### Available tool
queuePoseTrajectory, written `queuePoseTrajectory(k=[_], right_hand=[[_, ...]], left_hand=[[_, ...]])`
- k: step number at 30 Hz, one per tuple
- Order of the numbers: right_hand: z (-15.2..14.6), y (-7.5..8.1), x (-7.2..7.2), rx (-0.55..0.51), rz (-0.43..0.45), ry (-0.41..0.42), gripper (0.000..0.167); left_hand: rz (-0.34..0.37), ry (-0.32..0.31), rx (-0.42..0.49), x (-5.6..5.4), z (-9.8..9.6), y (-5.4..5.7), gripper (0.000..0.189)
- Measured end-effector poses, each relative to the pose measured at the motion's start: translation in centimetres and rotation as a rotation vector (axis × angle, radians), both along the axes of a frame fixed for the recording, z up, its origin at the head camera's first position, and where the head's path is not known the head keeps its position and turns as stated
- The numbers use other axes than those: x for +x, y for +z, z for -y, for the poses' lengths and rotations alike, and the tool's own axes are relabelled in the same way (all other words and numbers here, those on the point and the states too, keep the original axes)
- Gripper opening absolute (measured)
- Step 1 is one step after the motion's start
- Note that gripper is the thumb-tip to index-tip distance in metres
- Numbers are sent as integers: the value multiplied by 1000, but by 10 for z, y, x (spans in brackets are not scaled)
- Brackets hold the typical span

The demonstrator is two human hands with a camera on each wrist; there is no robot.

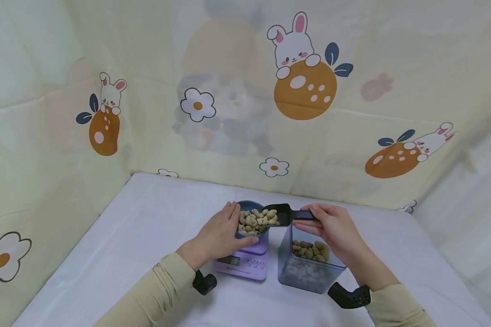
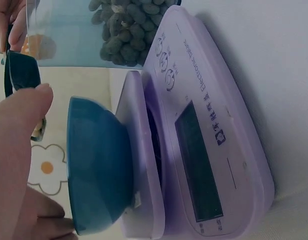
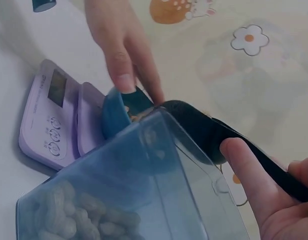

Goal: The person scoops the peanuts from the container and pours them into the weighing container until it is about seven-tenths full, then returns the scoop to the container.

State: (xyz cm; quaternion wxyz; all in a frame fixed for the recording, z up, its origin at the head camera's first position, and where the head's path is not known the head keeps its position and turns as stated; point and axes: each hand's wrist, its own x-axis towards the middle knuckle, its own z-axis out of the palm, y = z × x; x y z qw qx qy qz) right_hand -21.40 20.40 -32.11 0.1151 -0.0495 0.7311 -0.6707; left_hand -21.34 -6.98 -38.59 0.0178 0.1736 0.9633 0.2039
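Note:
A black scoop point(image 1: 284, 214) is gripped by its handle in my right hand point(image 1: 337, 227). Its front end tilts over the rim of a blue bowl point(image 2: 99, 165), with peanuts in their shells point(image 1: 271, 215) at its lip. More unshelled peanuts point(image 1: 249, 221) lie in the bowl, which stands on a purple electronic scale point(image 1: 245, 270). My left hand point(image 1: 218, 231) rests against the bowl's left side, fingers straight and thumb spread toward the near side. Below my right hand stands a clear bluish container point(image 1: 311, 279) partly filled with peanuts point(image 3: 89, 217).
A white-covered table point(image 1: 159, 213) bears the scale and the container side by side. Behind and around it hangs a pale curtain point(image 1: 233, 168) printed with rabbits and flowers. Black wrist cameras point(image 1: 349, 296) sit on both wrists, the right one close to the container's near corner.

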Motion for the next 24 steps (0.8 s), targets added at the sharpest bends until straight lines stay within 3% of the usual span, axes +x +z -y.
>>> queuePoseTrajectory(k=[10, 24], right_hand=[[12, 1, 4, 167, -109, -8, 41], [11, 4, 8, 224, -193, -42, 40]], left_hand=[[-59, 35, -54, -2, -1, -5, 100], [-64, 56, -103, -1, -8, -4, 94]])
